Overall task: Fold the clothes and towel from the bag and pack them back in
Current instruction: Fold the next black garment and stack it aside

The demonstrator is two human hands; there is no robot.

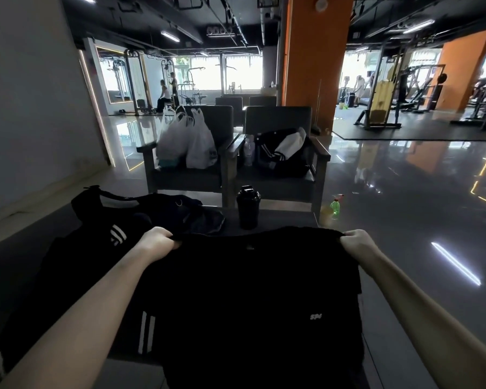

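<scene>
My left grip (159, 242) and right grip (358, 242) each pinch a top corner of the black shirt (258, 290), held spread before me at 6 o'clock. I judge folding is just starting; next, lay it flat on the table (289, 219), clear of the bag (166, 211) at 10 o'clock.

black shirt (250, 290): lower part runs off bottom edge | my left hand (159, 242), my right hand (357, 244): fingertips hidden behind cloth | white print (316, 316): too small to read | bag (152, 211): inside too dark
</scene>
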